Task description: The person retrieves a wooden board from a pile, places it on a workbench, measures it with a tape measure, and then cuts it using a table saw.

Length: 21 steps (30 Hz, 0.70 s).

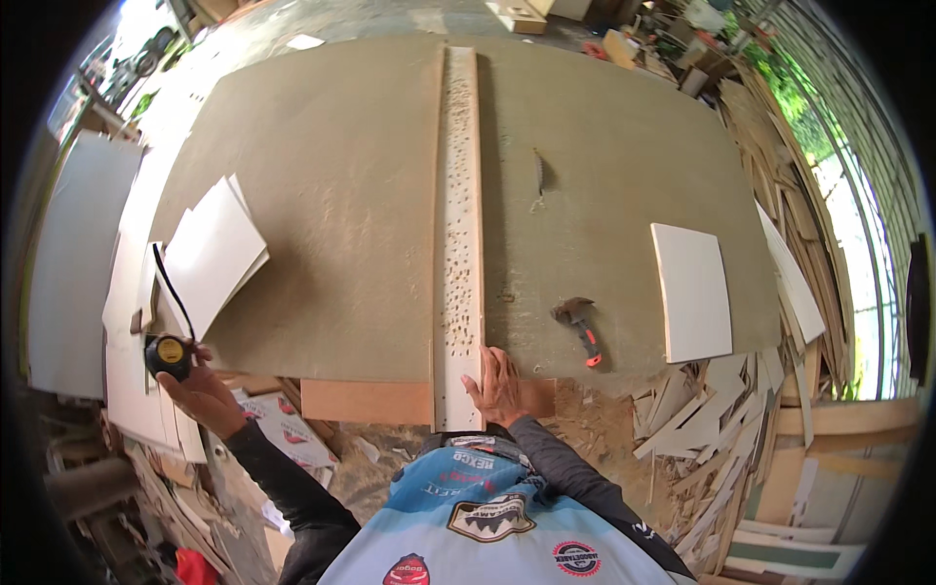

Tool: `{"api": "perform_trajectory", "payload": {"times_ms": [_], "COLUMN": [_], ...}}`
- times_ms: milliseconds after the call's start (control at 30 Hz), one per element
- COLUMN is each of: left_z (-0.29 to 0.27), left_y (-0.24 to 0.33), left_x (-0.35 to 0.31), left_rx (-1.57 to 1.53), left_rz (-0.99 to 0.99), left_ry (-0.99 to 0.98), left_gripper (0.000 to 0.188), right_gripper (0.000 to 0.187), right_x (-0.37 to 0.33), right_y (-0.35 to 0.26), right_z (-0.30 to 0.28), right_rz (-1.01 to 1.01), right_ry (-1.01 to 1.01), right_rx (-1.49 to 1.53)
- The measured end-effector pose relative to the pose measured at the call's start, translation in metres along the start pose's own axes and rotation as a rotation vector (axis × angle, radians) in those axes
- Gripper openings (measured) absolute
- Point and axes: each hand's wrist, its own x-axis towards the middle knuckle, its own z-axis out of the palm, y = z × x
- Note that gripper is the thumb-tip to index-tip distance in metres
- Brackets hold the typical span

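Out at the left, my left hand (207, 395) is closed on a black tape measure (169, 358) with a yellow centre. A short length of its dark blade (173, 281) sticks up and away from the case. A long narrow white board (458, 224) with raised wooden edges runs from my waist to the far end of the table, dotted with many small dark specks or holes. My right hand (497, 388) grips the right edge of its near end, thumb over the white face. To the right of that hand lies a claw hammer (579, 329) with a red and black handle.
The board lies across a wide brown tabletop (331, 195). White sheets (214, 252) are stacked at left, a white panel (694, 292) lies at right, and a small thin tool (538, 174) sits farther off. Wood offcuts (697, 409) pile up beside the table at right.
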Motion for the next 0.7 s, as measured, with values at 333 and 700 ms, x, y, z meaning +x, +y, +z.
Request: {"api": "perform_trajectory", "payload": {"times_ms": [333, 700], "left_z": [0.107, 0.184], "left_y": [-0.139, -0.130], "left_x": [-0.142, -0.265], "left_rx": [-0.046, 0.012], "left_rz": [-0.719, -1.160], "left_ry": [-0.283, -0.677], "left_gripper": [0.041, 0.042], "right_gripper": [0.038, 0.026], "right_x": [0.047, 0.219], "right_y": [0.031, 0.163], "right_z": [-0.022, -0.060], "right_rz": [0.206, 0.380], "right_ry": [0.037, 0.267], "right_rx": [0.053, 0.038]}}
